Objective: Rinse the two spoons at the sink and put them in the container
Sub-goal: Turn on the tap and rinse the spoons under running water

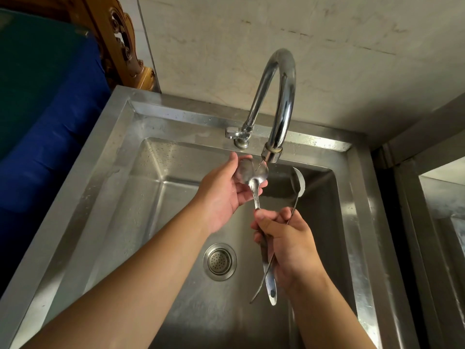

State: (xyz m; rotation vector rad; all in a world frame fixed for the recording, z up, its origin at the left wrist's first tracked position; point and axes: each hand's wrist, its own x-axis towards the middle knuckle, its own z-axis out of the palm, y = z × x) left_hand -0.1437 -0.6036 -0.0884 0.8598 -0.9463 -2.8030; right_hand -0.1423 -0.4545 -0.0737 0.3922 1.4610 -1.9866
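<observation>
Both steel spoons are in my right hand (pixel 286 240), which is closed around their handles over the sink basin (pixel 156 197). The handle ends stick out below my fist. One spoon (pixel 259 173) has its bowl right under the faucet spout (pixel 270 153), where a thin stream of water lands on it. My left hand (pixel 221 195) cups that bowl, thumb above and fingertips below it. The second spoon (pixel 299 182) angles off to the right, its bowl seen edge-on and outside the stream. No container is in view.
The curved chrome faucet (pixel 281 96) rises from the sink's back ledge, with its lever (pixel 231 133) on the left. A round drain strainer (pixel 220 261) sits in the basin floor. Another steel basin (pixel 442 202) adjoins on the right. Blue fabric (pixel 50 122) lies left of the sink.
</observation>
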